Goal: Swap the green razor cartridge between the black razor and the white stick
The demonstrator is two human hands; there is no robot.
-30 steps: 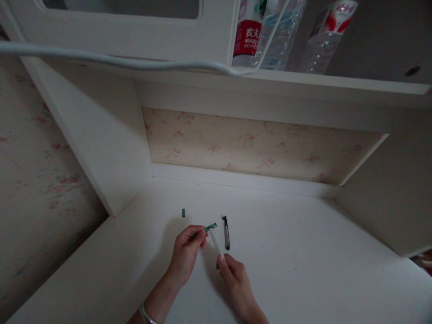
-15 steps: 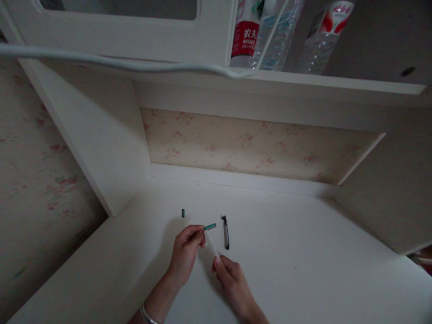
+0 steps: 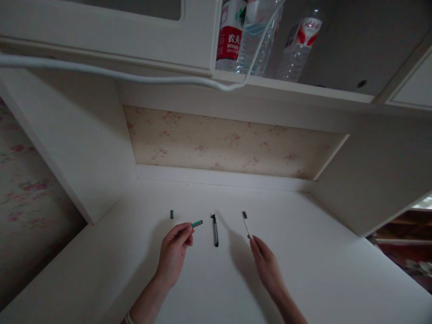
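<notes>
In the head view, a razor handle (image 3: 216, 234) lies on the white desk (image 3: 320, 252). Left of it, the left hand (image 3: 175, 247) pinches a green razor cartridge (image 3: 196, 223) by one end. Farther left lies a small green piece (image 3: 172, 214). Right of the handle, the right hand (image 3: 266, 261) grips a toothbrush (image 3: 246, 225) by its stick. Both held things look light and stiff. The cartridge may be sharp, so its ends seem safest.

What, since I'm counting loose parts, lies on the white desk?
On the desk lie a small green piece and a dark handle. Spots behind the left hand and right hand are covered.
</notes>
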